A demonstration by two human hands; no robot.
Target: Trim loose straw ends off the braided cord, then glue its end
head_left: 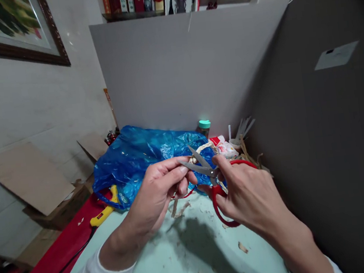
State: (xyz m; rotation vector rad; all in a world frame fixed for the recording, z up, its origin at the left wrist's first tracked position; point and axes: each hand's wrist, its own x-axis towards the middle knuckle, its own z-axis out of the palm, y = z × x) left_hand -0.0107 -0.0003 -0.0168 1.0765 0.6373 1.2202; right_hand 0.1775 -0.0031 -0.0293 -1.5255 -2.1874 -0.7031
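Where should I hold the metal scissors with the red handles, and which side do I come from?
Hold the scissors by the red loop handles, probably coming from the right, where the right hand has them. The pointed metal blades stand open toward the left hand, so grabbing that end could hurt.

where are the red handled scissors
In the head view, just right of centre, the red-handled scissors are in the right hand, open blades pointing toward the left hand.
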